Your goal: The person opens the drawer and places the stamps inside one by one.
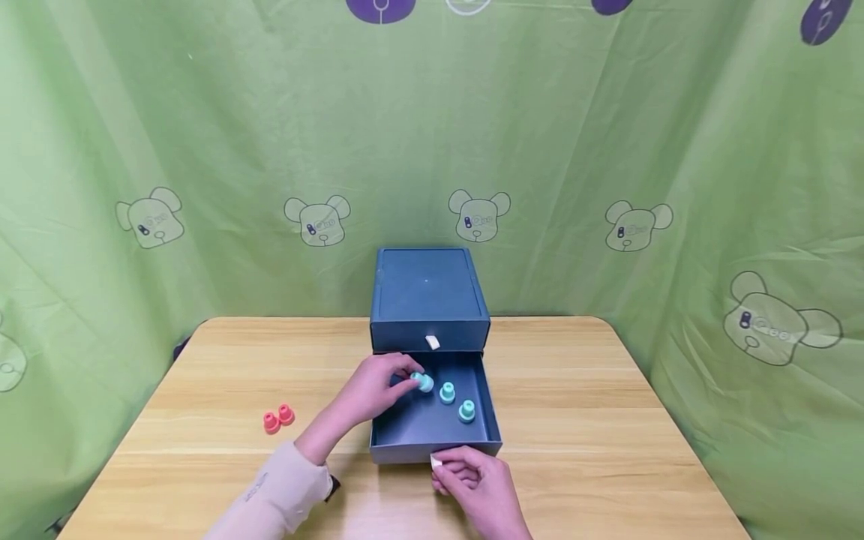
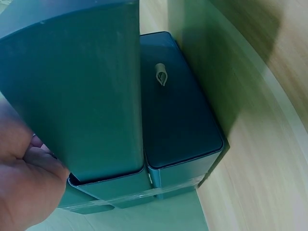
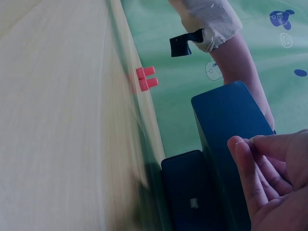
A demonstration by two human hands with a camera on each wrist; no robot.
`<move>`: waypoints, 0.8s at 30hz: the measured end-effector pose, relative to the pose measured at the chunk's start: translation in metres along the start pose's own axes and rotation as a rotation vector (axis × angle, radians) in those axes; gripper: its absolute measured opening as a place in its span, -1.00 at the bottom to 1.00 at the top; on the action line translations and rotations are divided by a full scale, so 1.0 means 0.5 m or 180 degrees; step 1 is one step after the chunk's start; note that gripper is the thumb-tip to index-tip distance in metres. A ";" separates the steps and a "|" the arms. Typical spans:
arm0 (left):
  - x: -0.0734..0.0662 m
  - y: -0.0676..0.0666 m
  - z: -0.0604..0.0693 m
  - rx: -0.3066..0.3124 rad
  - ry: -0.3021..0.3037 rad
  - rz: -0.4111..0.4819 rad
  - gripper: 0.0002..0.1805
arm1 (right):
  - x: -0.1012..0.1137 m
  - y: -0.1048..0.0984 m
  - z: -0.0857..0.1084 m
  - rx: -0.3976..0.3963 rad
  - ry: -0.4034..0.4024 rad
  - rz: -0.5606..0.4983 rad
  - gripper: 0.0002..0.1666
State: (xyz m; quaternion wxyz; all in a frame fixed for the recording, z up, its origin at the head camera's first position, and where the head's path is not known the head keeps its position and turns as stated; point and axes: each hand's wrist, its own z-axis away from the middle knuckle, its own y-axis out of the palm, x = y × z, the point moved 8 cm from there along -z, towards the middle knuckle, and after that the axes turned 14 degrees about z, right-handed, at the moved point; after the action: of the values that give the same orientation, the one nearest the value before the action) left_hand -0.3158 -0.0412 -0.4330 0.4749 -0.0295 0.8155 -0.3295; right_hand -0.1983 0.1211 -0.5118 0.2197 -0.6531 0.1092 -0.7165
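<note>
Pinching a teal piece (image 1: 418, 380) between thumb and fingertips of my left hand (image 1: 378, 384), I reach over the left side of the pulled-out drawer (image 1: 398, 454), into its rear left part. That grip is narrow. Teal shows both at my fingertips and right beside them, and I cannot tell whether it is one piece or two, nor whether what I hold touches the drawer floor; in the left wrist view the drawer wall hides my fingertips.

My right hand (image 1: 478, 481) is in front of the drawer, thumb and forefinger closed narrowly on the white tab (image 1: 436, 461) at its front, the other fingers curled in beneath.

Two more teal pieces stand upright inside the drawer: the inner teal piece (image 1: 448, 393) near its middle, just to the right of my left hand's fingertips, and the outer teal piece (image 1: 466, 411) closer to the drawer's right wall and its front. They stand apart from each other.

Behind and above the drawer is the top of the blue cabinet (image 1: 427, 289), with an upper tab (image 1: 433, 343) on its front. Directly below the drawer, a closed lower drawer (image 2: 183, 122) carries a lower tab (image 2: 161, 75).

Well to the left of the drawer, two red pieces (image 1: 271, 424) sit side by side on the wooden table (image 1: 574, 405). A green curtain (image 1: 398, 112) hangs beyond the drawer.
</note>
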 end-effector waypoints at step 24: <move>0.002 0.016 0.000 0.0090 0.0003 -0.0244 -0.92 | -0.001 0.001 -0.001 -0.0040 -0.0006 0.0030 -0.68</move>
State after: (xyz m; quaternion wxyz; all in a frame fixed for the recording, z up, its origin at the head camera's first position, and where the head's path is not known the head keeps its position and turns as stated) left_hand -0.3142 -0.0352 -0.4381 0.4619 -0.0538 0.8093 -0.3589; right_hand -0.1990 0.1208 -0.5126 0.2190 -0.6546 0.1166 -0.7141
